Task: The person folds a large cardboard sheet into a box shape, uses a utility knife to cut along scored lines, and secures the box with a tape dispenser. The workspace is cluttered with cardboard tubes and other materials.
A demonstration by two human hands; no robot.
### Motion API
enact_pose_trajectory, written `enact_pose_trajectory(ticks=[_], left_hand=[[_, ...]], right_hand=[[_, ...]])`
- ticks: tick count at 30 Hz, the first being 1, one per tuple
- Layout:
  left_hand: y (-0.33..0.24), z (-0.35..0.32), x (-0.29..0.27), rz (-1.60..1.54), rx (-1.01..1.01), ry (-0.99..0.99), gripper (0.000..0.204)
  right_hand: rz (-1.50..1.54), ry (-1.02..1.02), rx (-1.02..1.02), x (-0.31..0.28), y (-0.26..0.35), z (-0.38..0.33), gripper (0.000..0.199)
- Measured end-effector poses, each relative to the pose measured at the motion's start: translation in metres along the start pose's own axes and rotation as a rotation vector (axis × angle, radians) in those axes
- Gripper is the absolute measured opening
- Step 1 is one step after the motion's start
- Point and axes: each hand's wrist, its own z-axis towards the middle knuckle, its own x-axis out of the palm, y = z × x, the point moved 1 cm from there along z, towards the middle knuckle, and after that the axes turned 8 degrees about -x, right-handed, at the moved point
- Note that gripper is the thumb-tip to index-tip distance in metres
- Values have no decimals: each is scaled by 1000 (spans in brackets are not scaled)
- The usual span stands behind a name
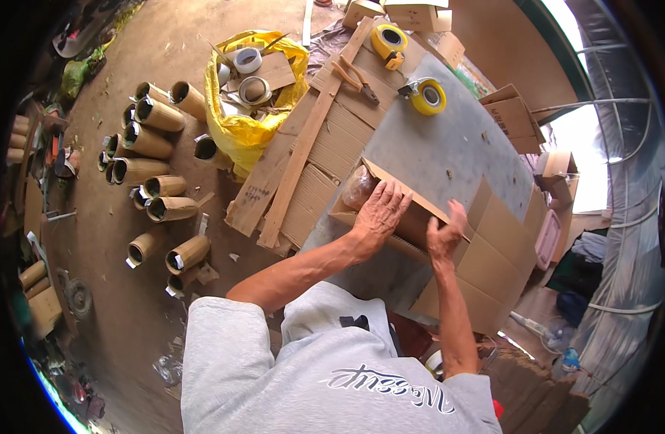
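A narrow brown cardboard box (413, 226) lies at an angle on the grey table, its long side open toward me. A bundle in clear plastic (358, 188) shows at its left end; what is inside the plastic I cannot make out. My left hand (380, 211) grips the box near that bundle, fingers laid over the upper edge and thumb hidden. At the box's right end is my right hand (446, 230), thumb and fingers apart, beside the edge of the upper flap. A flat, creased cardboard sheet (495, 264) lies just right of it.
Pliers (357, 81), a tape roll (390, 40) and a tape dispenser (426, 96) lie at the table's far side. Left are wooden strips (303, 155) on cardboard, a yellow sack (238, 141) of scraps and several brown tubes (159, 114) on the floor.
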Motion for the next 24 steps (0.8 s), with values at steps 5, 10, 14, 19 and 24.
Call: enact_pose_trajectory(ticks=[5,10,14,19,24], left_hand=[[6,13,-23,-40,49,111,80],[20,16,-17,-138,85,42,89],[17,17,-17,-134,98,31,87],[20,18,-14,-152,106,26,82],[19,22,-15,-191,115,18,80]], right_hand=[[-59,-67,627,-11,-47,-61,49],[-145,-121,624,-19,-60,-71,39],[-71,104,846,-13,-84,-78,36],[-246,438,899,-3,-84,-54,34],[-263,438,815,5,-108,-59,31]])
